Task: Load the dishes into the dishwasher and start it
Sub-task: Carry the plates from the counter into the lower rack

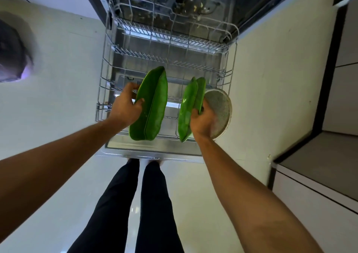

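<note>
The dishwasher stands open with its lower wire rack (102, 90) pulled out over the lowered door (151, 152). My left hand (126, 107) grips a large green leaf-shaped plate (151, 107), held on edge over the rack's near left part. My right hand (203, 119) holds two smaller green leaf-shaped plates (190, 105) together with a round grey speckled plate (220, 109), all on edge above the rack's near right corner. The rack itself holds no dishes that I can see.
An upper rack (174, 33) sits further back inside the dark tub. White cabinet fronts flank the dishwasher. A grey and white counter unit (317, 167) is at my right. My legs in dark trousers (139, 204) stand just before the door's edge.
</note>
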Tool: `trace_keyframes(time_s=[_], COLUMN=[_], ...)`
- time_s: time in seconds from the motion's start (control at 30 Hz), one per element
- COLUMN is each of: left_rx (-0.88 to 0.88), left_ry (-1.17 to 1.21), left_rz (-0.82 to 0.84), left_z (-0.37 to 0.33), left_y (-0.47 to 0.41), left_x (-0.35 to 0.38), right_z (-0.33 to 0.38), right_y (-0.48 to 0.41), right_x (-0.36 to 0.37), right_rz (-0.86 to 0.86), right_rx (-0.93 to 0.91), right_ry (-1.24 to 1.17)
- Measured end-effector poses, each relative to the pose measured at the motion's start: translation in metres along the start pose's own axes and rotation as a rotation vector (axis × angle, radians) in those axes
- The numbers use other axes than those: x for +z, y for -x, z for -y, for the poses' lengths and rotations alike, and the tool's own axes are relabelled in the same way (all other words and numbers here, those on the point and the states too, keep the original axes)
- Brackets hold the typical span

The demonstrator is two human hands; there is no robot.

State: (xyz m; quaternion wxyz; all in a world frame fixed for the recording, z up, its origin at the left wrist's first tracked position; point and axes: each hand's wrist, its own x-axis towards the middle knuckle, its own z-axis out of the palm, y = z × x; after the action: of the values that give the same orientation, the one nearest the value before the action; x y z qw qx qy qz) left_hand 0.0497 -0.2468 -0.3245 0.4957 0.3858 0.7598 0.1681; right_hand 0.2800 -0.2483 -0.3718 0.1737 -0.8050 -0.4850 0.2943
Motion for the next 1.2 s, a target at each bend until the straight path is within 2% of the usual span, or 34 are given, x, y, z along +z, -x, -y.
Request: trace_keyframes(time_s=[0.17, 0.47, 0.8, 0.93, 1.0, 1.07, 1.13, 1.2], left_rx=[-0.025, -0.082, -0.06, -0.092, -0.102, -0.105, -0.121, -0.18], left_ry=[0.002, 0.179, 0.237, 0.308, 0.28, 0.258, 0.291, 0.384], left_rz=[0.016, -0.059, -0.156, -0.157, -0.169, -0.168, -0.144, -0.104], left_z=[0.013, 0.027, 0.037, 0.039, 0.039, 0.039, 0.035, 0.032], left_y=[-0.009, -0.017, -0.032, -0.035, -0.036, -0.035, -0.032, -0.028], left_x=[0.013, 0.02, 0.018, 0.01, 0.005, 0.0, -0.005, -0.005], right_z=[0.009, 0.003, -0.008, 0.004, 0.008, 0.009, 0.013, 0.023], right_y=[-0.006, 0.001, -0.001, 0.003, 0.004, 0.005, 0.01, 0.017], right_x=[0.008, 0.037, 0.057, 0.046, 0.037, 0.032, 0.03, 0.029], right_rz=[0.014, 0.13, 0.177, 0.085, -0.02, -0.053, 0.095, 0.353], right_rx=[-0.099, -0.136, -0.049, -0.06, -0.095, -0.123, -0.039, 0.12], right_ry=[0.153, 0.319, 0.287, 0.244, 0.196, 0.101, -0.082, -0.309])
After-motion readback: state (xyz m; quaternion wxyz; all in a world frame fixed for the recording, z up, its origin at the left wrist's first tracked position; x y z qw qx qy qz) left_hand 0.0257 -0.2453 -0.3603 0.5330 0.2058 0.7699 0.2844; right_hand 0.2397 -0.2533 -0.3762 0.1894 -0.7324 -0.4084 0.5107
